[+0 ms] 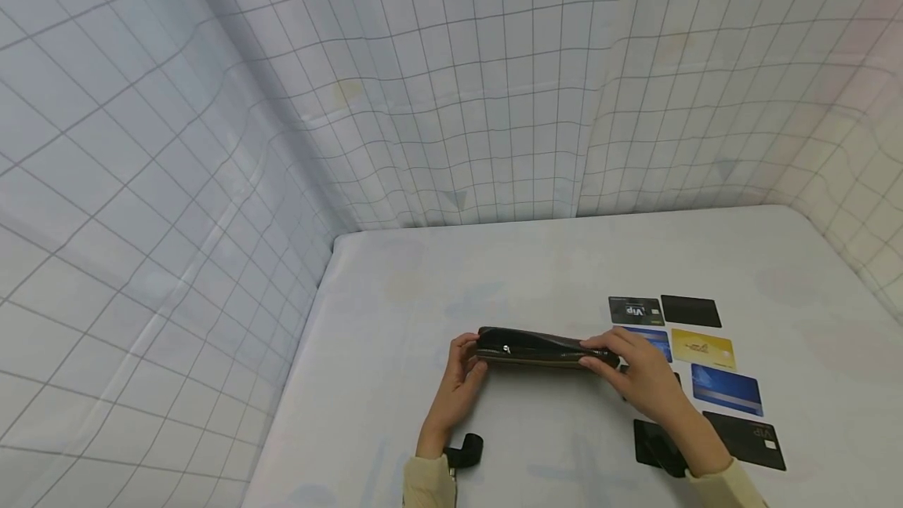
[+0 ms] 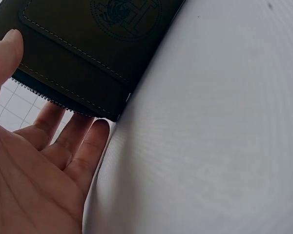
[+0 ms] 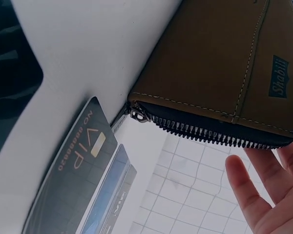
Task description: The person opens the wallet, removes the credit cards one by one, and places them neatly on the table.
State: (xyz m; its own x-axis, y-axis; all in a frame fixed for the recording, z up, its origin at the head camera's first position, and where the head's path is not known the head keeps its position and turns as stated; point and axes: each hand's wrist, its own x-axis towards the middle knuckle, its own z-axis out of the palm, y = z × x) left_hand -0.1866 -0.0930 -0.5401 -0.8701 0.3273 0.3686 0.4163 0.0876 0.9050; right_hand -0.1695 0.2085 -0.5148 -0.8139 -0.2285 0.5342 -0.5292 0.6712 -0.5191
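A zip wallet (image 1: 532,360) stands on its long edge on the white table, its zipped opening facing up and gaping a little. Its brown leather (image 3: 200,63) has pale stitching and a "Shabili" label in the right wrist view. The left wrist view shows a round printed emblem on its near side. My left hand (image 1: 455,394) holds the left end, thumb on the near face, other fingers behind it. At the other end my right hand (image 1: 643,375) pinches the wallet between thumb and fingers. A metal zip pull (image 3: 138,115) hangs at the wallet's lower corner.
Several cards lie in rows at the right: a grey VIP card (image 1: 636,310), a black card (image 1: 691,310), a gold card (image 1: 703,347), a blue card (image 1: 727,389) and a black VIP card (image 1: 746,439). My right arm partly covers others. Grid-patterned curtains (image 1: 494,100) border the table.
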